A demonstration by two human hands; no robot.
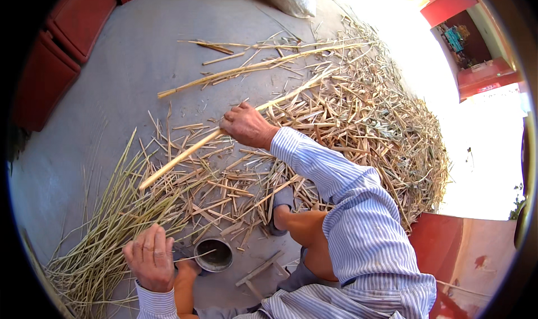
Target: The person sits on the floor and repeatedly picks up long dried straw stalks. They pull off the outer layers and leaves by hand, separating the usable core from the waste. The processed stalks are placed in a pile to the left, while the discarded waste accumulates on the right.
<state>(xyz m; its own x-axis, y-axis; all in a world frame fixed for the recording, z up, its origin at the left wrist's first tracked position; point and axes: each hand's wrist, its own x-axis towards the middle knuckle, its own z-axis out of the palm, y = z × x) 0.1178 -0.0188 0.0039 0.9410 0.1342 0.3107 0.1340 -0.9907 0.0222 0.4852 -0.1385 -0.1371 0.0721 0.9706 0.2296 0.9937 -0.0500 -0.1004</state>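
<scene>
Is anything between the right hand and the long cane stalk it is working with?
No. The right hand already grips the long cane stalk directly; nothing visible sits between them. The left hand rests apart, by the green strips.

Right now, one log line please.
right hand: grips long pale cane stalk | left hand: rests on knee, near round dark metal bowl

The split cane stalk [185, 156] looks dry, woody and matt, like the straw-coloured shavings [358, 117]. The floor [134, 61] is rough grey concrete; the small bowl [213, 255] dull metal.
</scene>
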